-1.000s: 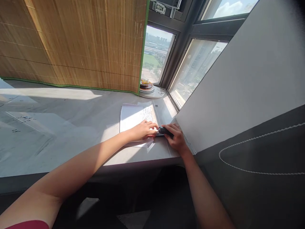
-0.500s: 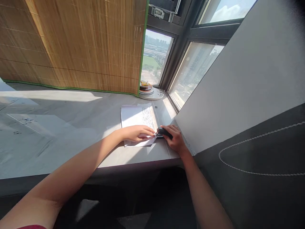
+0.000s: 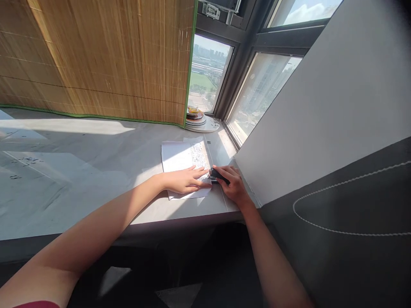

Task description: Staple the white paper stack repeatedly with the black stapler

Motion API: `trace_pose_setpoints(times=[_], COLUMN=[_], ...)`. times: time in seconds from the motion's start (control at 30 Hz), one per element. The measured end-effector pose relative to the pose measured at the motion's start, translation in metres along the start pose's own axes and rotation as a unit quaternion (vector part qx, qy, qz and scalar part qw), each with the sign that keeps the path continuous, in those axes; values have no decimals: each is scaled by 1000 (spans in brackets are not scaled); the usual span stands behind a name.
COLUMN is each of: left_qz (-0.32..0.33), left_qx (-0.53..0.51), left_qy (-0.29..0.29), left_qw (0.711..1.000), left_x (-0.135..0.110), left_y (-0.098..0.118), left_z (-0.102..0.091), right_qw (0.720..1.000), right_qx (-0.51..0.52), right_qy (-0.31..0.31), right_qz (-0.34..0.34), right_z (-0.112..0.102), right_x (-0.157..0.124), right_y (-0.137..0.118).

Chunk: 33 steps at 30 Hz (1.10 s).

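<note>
Gripping stapler (image 3: 219,175) in my right hand (image 3: 235,185), long axis crosswise, nose left at papers (image 3: 176,156); left hand (image 3: 182,181) flat on them, unclenched.

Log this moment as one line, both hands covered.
left hand: spread flat on papers | right hand: holding black stapler-like tool at papers' right edge | stacked plates: beyond papers

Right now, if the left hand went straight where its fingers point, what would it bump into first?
Probably the black tool at the right edge of the papers. The left hand looks very close to it. The right hand, gripping the tool, comes next.
</note>
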<state>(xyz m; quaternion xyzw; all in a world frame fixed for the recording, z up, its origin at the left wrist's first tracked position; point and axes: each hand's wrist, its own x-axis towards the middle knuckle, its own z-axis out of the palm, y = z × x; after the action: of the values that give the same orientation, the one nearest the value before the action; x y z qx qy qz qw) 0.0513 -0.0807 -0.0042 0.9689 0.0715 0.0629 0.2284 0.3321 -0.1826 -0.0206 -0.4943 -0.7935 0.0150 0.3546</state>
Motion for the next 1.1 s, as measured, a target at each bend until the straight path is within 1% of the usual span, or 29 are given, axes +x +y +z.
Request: trace_pose_setpoints(times=[0.17,0.33,0.47,0.63,0.87,1.1], left_qz=[-1,-1,-11,-27,-24,-1], left_qx=[5,25,49,42,48,22], left_qy=[-3,4,-20,-33,-29,9], left_qw=[1000,1000,999,998,998,1000], left_x=[2,3,5,4,6,6], left_y=[2,4,7,8,6,3], left_z=[2,3,2,1,4,7], right_qw=[1000,999,998,997,995,992], right_qx=[-20,-43,-62,-69,-95,-122], right_qy=[-10,-12,-8,15,-3,-23], right_qz=[7,-5,-12,-18,-12,-1], right_z=[1,1,2,0,-1,-3], right_x=[2,2,1,0,1,2], right_y=[-2,-3,-3,-4,-8,-14])
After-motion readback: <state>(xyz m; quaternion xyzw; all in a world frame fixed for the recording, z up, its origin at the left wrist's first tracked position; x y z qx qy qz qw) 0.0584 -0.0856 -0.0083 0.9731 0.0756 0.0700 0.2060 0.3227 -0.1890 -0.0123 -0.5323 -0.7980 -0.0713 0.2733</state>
